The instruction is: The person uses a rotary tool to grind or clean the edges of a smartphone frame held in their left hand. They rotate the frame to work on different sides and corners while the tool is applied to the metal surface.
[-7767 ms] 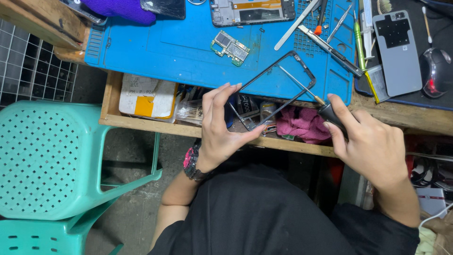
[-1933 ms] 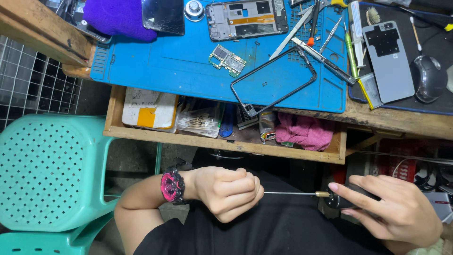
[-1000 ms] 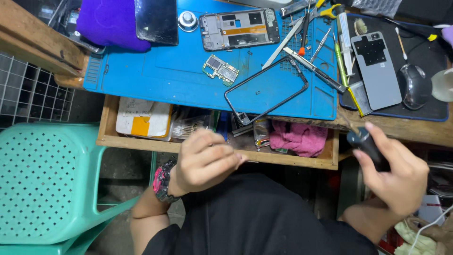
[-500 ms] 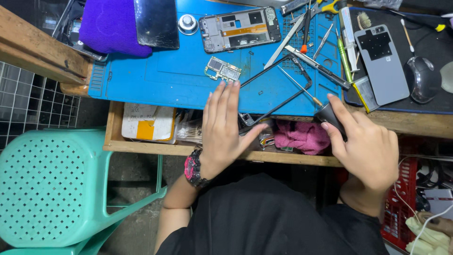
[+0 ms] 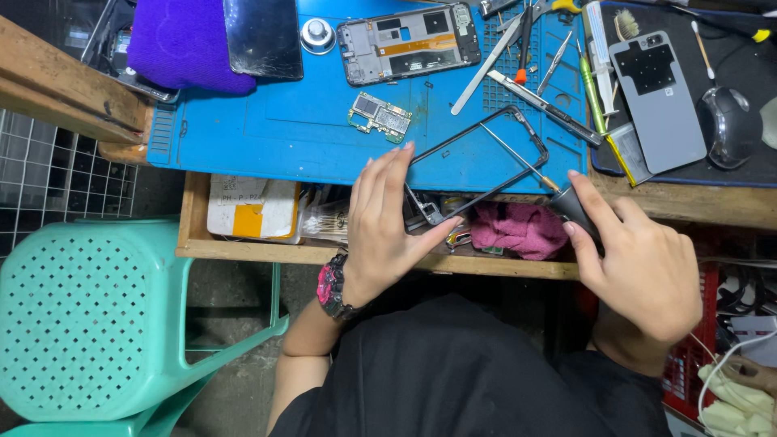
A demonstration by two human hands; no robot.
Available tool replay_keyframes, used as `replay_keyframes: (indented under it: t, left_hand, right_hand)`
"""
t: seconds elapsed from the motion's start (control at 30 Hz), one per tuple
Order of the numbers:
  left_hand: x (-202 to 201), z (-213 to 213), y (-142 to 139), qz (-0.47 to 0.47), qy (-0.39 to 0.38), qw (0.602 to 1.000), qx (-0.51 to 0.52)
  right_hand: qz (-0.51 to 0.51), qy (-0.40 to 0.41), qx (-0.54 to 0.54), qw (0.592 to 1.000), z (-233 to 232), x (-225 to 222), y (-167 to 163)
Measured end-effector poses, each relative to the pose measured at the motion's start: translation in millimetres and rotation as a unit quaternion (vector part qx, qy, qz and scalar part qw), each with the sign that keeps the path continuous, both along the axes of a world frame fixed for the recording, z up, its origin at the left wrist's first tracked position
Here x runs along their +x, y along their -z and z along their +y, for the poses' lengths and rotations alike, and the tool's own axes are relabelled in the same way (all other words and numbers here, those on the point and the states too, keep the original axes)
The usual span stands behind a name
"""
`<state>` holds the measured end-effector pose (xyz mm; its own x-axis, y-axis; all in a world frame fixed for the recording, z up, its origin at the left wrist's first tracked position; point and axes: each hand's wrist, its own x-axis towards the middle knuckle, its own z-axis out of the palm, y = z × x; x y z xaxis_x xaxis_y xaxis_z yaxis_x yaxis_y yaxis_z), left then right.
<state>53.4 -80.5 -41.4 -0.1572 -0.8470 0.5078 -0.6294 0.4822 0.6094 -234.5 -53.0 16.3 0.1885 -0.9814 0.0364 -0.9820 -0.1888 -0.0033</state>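
Observation:
My left hand (image 5: 390, 222) pinches the near corner of a thin black phone frame (image 5: 526, 129), which hangs over the front edge of the blue work mat (image 5: 275, 129). My right hand (image 5: 639, 271) grips the dark handle of a screwdriver (image 5: 522, 158). Its thin shaft runs up and left, and its tip lies inside the frame. A small green circuit board (image 5: 380, 116) lies on the mat just above my left fingertips. Farther back on the mat lies an opened phone body (image 5: 405, 40).
An open wooden drawer (image 5: 243, 247) under the bench holds a pink cloth (image 5: 518, 226), a white and yellow box (image 5: 251, 209) and small parts. Tweezers, blades, a grey phone back (image 5: 657, 101), a mouse (image 5: 728, 125) and a purple cloth (image 5: 182, 40) crowd the bench. A teal plastic chair (image 5: 89, 324) stands at left.
Two seconds ago both hands were in my lap with the screwdriver. They have risen to the bench edge; my left hand took the frame and the screwdriver tip reached into it.

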Motion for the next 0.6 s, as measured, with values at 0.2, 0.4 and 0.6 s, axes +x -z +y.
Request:
replay_keyframes:
  t: [0.2, 0.4, 0.6]
  left_hand:
    - [-1.3, 5.6, 0.5, -0.006, 0.001, 1.0, -0.007]
    - [0.3, 9.5, 4.1, -0.008, -0.008, 1.0, -0.012]
    - [3.3, 11.1, 7.7, -0.011, -0.017, 1.0, -0.017]
  right_hand:
    - [0.041, 0.004, -0.001, 0.999, 3.9, 3.0, -7.3]
    - [0.058, 0.0, 0.002, 0.998, 8.4, 11.2, -12.6]
    - [0.068, -0.002, 0.013, 0.998, 10.5, 22.2, -14.8]
